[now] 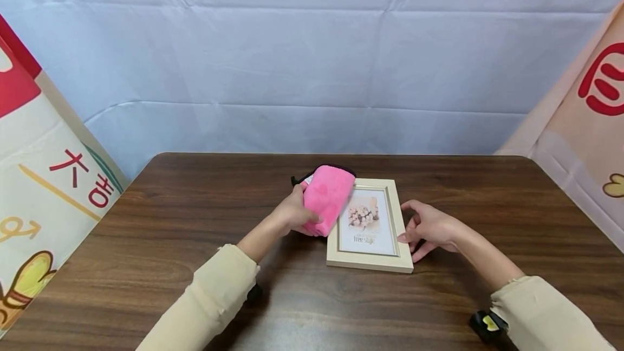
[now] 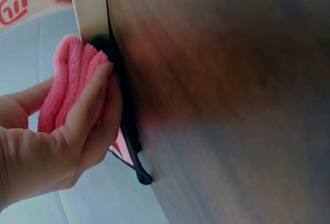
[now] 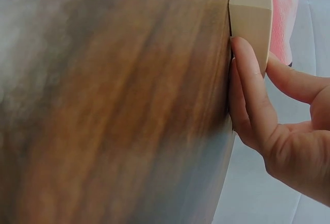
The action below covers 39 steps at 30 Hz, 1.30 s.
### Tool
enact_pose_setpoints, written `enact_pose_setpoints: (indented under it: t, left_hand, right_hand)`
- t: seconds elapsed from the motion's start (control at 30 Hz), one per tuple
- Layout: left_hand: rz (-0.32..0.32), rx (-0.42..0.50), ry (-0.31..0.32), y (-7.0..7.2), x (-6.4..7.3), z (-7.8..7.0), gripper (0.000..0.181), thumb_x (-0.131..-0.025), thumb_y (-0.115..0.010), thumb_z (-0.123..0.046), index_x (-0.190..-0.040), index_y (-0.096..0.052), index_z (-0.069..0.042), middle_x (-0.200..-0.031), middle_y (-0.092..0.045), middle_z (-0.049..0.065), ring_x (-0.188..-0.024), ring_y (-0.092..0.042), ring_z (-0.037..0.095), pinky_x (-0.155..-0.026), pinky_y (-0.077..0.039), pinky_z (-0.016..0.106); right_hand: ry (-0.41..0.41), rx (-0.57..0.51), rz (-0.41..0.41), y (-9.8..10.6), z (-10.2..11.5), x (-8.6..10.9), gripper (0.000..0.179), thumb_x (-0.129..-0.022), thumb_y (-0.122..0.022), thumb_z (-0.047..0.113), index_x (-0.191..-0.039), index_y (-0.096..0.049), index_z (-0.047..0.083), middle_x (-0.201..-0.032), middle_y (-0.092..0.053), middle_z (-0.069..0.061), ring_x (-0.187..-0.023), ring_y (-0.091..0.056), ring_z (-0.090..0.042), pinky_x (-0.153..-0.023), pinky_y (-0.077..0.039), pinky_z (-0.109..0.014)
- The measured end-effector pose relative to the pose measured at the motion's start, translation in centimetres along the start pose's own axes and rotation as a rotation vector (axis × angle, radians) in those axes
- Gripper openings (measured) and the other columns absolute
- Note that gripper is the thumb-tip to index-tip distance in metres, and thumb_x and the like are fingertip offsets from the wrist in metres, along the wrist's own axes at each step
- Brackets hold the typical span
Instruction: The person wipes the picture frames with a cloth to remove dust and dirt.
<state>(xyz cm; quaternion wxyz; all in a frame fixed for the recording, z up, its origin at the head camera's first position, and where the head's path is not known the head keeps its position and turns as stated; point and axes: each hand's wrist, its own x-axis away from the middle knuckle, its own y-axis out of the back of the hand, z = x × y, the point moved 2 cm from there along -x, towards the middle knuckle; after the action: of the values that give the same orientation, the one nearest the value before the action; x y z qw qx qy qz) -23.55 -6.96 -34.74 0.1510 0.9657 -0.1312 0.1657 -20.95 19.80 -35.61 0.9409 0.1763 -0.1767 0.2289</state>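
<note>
A folded pink towel with black edging overlaps the left side of a cream picture frame in the head view. My left hand grips the towel from its left, fingers and thumb around the soft folds. The picture frame lies face up on the table, showing a flower print and lettering. At its right edge is my right hand, thumb on the border. In the right wrist view the fingers of that hand curl at the side of the frame, low against the tabletop.
Both hands work over a dark brown wooden table. A pale cloth backdrop hangs behind its far edge. Printed cloths with red characters stand at the left and right.
</note>
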Motion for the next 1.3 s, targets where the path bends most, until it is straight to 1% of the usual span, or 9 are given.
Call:
enact_pose_setpoints:
  t: [0.17, 0.33, 0.43, 0.57, 0.6, 0.73, 0.9, 1.1, 1.3]
  left_hand:
    - [0.025, -0.023, 0.010, 0.3, 0.0, -0.2, 0.083, -0.074, -0.071, 0.006, -0.137, -0.017, -0.003, -0.105, -0.045, 0.021, -0.060, -0.063, 0.026, -0.059, -0.056, 0.043]
    - [0.058, -0.069, 0.016, 0.2, 0.2, -0.2, 0.094, -0.069, -0.078, -0.002, -0.136, -0.013, 0.000, -0.097, -0.052, 0.019, -0.059, -0.064, 0.025, -0.059, -0.056, 0.041]
    - [0.078, -0.089, 0.018, 0.1, 0.1, -0.2, 0.089, -0.067, -0.080, -0.004, -0.131, -0.017, 0.002, -0.095, -0.055, 0.018, -0.061, -0.064, 0.025, -0.058, -0.056, 0.040]
    - [0.085, -0.099, 0.018, -0.1, -0.1, -0.1, 0.077, -0.068, -0.078, 0.000, -0.124, -0.025, 0.002, -0.095, -0.053, 0.017, -0.060, -0.064, 0.025, -0.058, -0.056, 0.040]
    - [0.084, -0.098, 0.018, -0.1, -0.1, -0.1, 0.073, -0.068, -0.077, 0.002, -0.122, -0.028, 0.003, -0.095, -0.053, 0.017, -0.060, -0.063, 0.025, -0.058, -0.056, 0.040]
    - [0.073, -0.084, 0.019, 0.0, 0.0, 0.3, 0.069, -0.070, -0.074, 0.006, -0.121, -0.029, 0.003, -0.094, -0.054, 0.018, -0.061, -0.064, 0.024, -0.058, -0.056, 0.039]
    - [0.050, -0.097, 0.019, 0.0, 0.9, 0.7, 0.075, -0.070, -0.073, 0.004, -0.126, -0.023, 0.004, -0.091, -0.055, 0.018, -0.061, -0.064, 0.023, -0.057, -0.056, 0.037]
    - [0.019, -0.108, 0.004, -0.1, 1.9, 1.1, 0.073, -0.071, -0.073, 0.004, -0.125, -0.024, 0.006, -0.089, -0.055, 0.018, -0.061, -0.065, 0.023, -0.056, -0.056, 0.036]
    - [-0.006, -0.098, -0.011, -0.4, 2.3, 1.2, 0.071, -0.070, -0.072, 0.004, -0.124, -0.026, 0.007, -0.090, -0.054, 0.019, -0.062, -0.065, 0.023, -0.055, -0.056, 0.036]
  right_hand:
    - [0.004, -0.004, 0.000, 0.0, 0.0, -0.1, 0.070, -0.083, -0.060, -0.006, -0.133, -0.012, -0.006, -0.078, -0.050, -0.016, -0.063, -0.057, -0.024, -0.058, -0.055, -0.045]
    - [0.006, -0.004, -0.002, 0.1, 0.0, -0.1, 0.070, -0.082, -0.060, -0.006, -0.133, -0.011, -0.006, -0.077, -0.050, -0.015, -0.062, -0.057, -0.023, -0.058, -0.055, -0.045]
    - [0.006, -0.004, -0.002, 0.1, 0.0, -0.1, 0.071, -0.082, -0.060, -0.006, -0.133, -0.011, -0.006, -0.077, -0.050, -0.015, -0.062, -0.057, -0.023, -0.058, -0.056, -0.045]
    - [0.003, -0.004, -0.002, 0.1, 0.0, 0.0, 0.071, -0.082, -0.060, -0.006, -0.133, -0.011, -0.006, -0.078, -0.050, -0.016, -0.063, -0.057, -0.023, -0.058, -0.056, -0.044]
    - [0.003, -0.005, -0.002, 0.1, 0.0, 0.0, 0.071, -0.082, -0.060, -0.006, -0.133, -0.011, -0.006, -0.078, -0.050, -0.016, -0.063, -0.057, -0.024, -0.058, -0.056, -0.044]
    - [0.005, -0.010, 0.000, 0.1, 0.0, -0.1, 0.071, -0.082, -0.061, -0.006, -0.134, -0.011, -0.005, -0.079, -0.049, -0.016, -0.063, -0.057, -0.024, -0.059, -0.056, -0.045]
    - [0.003, -0.013, -0.002, 0.0, 0.0, -0.2, 0.071, -0.082, -0.061, -0.007, -0.133, -0.012, -0.005, -0.079, -0.049, -0.016, -0.063, -0.057, -0.024, -0.059, -0.056, -0.045]
    - [0.000, -0.006, -0.005, 0.0, 0.0, -0.2, 0.071, -0.082, -0.061, -0.007, -0.134, -0.012, -0.005, -0.079, -0.049, -0.017, -0.063, -0.056, -0.024, -0.059, -0.056, -0.044]
    - [-0.006, -0.004, -0.006, 0.1, 0.0, -0.1, 0.070, -0.082, -0.060, -0.007, -0.134, -0.012, -0.005, -0.079, -0.049, -0.016, -0.063, -0.056, -0.024, -0.059, -0.056, -0.044]
